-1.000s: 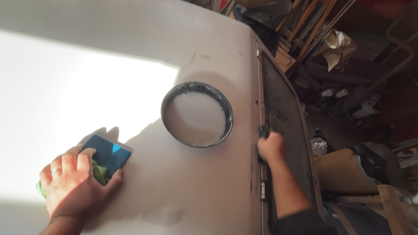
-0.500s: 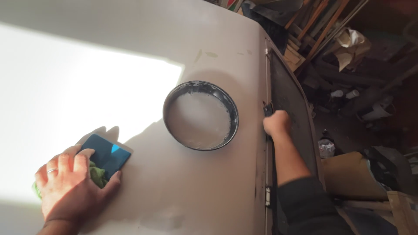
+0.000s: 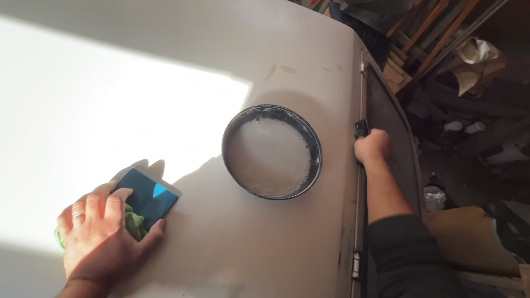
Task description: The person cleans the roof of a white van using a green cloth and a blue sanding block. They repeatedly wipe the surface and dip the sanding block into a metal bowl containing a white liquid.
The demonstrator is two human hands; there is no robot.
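Two bare hands and forearms seen from above. The left hand [image 3: 102, 234] wears a thin silver-coloured ring on one finger; its wrist is bare to the frame's edge. The right hand [image 3: 372, 146] is bare, its forearm uncovered up to a dark sleeve [image 3: 408, 256], pushed up near the elbow, plain, without visible markings.

Surface: broad pale grey panel [image 3: 265, 49], a hinged seam along its right edge.
Light: hard sunlit patch [image 3: 83, 121] on the left half.
Right side: dim clutter, wooden slats [image 3: 436, 38], crumpled paper [image 3: 477, 58].
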